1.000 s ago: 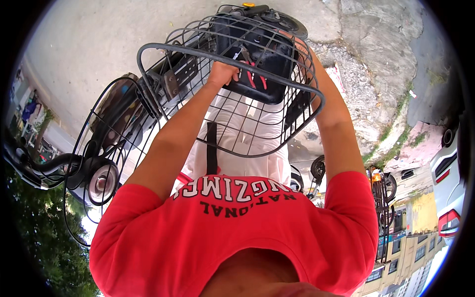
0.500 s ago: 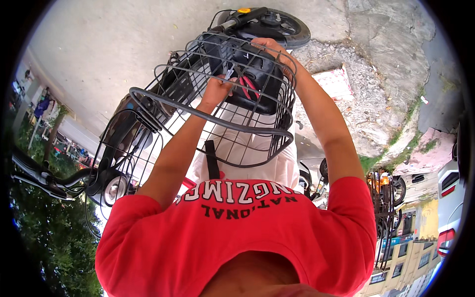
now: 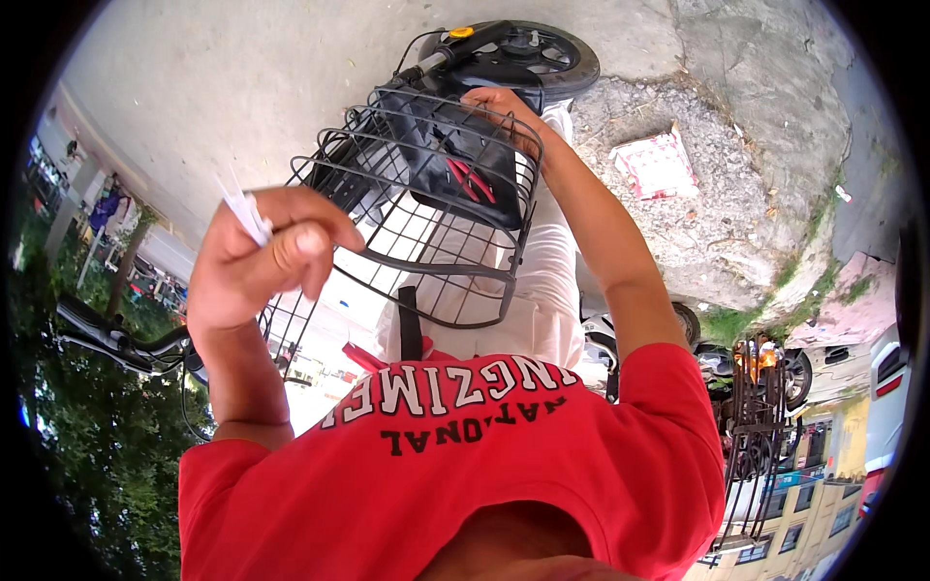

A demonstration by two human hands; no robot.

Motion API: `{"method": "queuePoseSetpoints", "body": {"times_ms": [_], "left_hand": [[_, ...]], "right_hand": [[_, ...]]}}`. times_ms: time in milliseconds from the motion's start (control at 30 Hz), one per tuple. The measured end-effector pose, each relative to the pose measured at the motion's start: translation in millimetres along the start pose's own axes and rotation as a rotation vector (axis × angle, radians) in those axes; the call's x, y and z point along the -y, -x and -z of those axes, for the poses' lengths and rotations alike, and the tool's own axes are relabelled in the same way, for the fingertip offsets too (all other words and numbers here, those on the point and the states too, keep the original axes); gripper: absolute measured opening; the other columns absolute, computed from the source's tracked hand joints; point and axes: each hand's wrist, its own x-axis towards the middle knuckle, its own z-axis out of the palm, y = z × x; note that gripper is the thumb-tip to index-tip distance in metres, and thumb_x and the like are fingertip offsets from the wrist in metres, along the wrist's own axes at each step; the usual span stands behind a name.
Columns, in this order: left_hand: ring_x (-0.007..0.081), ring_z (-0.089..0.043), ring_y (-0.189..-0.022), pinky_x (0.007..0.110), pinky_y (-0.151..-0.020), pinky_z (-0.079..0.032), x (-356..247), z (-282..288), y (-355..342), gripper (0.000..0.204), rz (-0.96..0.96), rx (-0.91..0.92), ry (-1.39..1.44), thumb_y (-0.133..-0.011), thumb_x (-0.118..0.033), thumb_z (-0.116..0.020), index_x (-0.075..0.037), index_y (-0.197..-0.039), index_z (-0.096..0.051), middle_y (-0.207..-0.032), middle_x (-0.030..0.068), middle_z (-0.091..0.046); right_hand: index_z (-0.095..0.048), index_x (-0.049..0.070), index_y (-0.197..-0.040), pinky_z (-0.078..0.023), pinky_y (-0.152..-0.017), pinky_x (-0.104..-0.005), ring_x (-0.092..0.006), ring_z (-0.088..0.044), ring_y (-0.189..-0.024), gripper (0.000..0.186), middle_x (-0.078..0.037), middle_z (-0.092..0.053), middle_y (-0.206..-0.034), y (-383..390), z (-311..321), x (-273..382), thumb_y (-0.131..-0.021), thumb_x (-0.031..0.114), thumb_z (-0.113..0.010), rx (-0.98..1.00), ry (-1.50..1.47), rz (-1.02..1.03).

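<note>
My left hand (image 3: 276, 254) is raised on the left, closer to me than the basket, with thin white plastic strips (image 3: 250, 215), which look like cable ties, pinched in its fingers. A black wire basket (image 3: 441, 266) hangs at the front of a bike. Inside it lies a black bag (image 3: 426, 160), and red-handled pliers (image 3: 472, 181) rest on that bag. My right hand (image 3: 506, 111) reaches to the far right of the basket, its fingers curled over the bag's far edge, partly behind the wires.
Beyond the basket is a black wheel (image 3: 542, 53), with a yellow piece (image 3: 461, 32) by the bike's frame. Rubble with a red-and-white box (image 3: 655, 165) lies to the right. A handlebar grip (image 3: 92, 320) is at the left, and a rusty metal rack (image 3: 751, 436) stands at the lower right.
My left hand has come out of the basket, up and to the left, carrying the white strips. The pliers remain on the bag. My right hand has shifted slightly left and stays at the bag.
</note>
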Motion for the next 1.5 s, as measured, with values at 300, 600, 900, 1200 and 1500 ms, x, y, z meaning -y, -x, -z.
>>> {"method": "queuePoseSetpoints", "body": {"times_ms": [300,600,900,1200,1500], "left_hand": [[0.0125,-0.053,-0.063,0.03,-0.057,-0.042,107,54,-256,0.02,0.29,0.418,-1.187,-0.073,-0.018,-0.068,-0.001,-0.082,-0.065,-0.065,0.0021,-0.06],[0.0086,-0.054,-0.054,0.023,-0.048,-0.042,159,54,-281,0.013,0.701,0.619,-0.58,-0.068,-0.009,-0.071,-0.002,-0.078,-0.065,-0.064,0.0012,-0.061],[0.0084,-0.058,-0.06,0.021,-0.054,-0.047,163,55,-271,0.013,0.81,0.583,-0.304,-0.073,-0.006,-0.067,-0.002,-0.084,-0.062,-0.07,0.0017,-0.061],[0.0092,-0.059,-0.058,0.021,-0.052,-0.048,169,59,-283,0.016,0.836,0.711,-0.327,-0.073,-0.008,-0.069,-0.001,-0.085,-0.062,-0.07,0.0024,-0.062],[0.0098,-0.06,-0.06,0.02,-0.054,-0.049,178,60,-281,0.016,0.851,0.642,-0.24,-0.072,-0.006,-0.068,-0.001,-0.085,-0.06,-0.073,0.0039,-0.063]], "right_hand": [[-0.066,0.006,-0.082,-0.029,-0.043,-0.0201,-0.0035,-0.041,-0.051,0.013,0.005,-0.052,-0.062,6,-6,7,-0.081,0.019,-0.063,0.037,0.091,0.033],[-0.066,0.004,-0.084,-0.039,-0.055,-0.0185,-0.0036,-0.048,-0.062,0.012,0.004,-0.058,-0.068,9,-4,15,-0.081,0.015,-0.062,0.009,0.212,0.075],[-0.065,0.001,-0.077,-0.039,-0.051,-0.0193,-0.0045,-0.049,-0.057,0.019,0.001,-0.058,-0.062,15,-8,21,-0.077,0.02,-0.067,-0.05,0.194,-0.074],[-0.062,0.003,-0.082,-0.041,-0.055,-0.0173,-0.0038,-0.052,-0.062,0.013,0.0,-0.06,-0.069,21,-8,20,-0.079,0.015,-0.065,-0.05,0.082,0.026],[-0.059,0.004,-0.086,-0.042,-0.057,-0.0173,-0.0052,-0.054,-0.064,0.013,0.0,-0.06,-0.074,20,-11,10,-0.08,0.014,-0.064,-0.074,-0.09,0.039]]}}
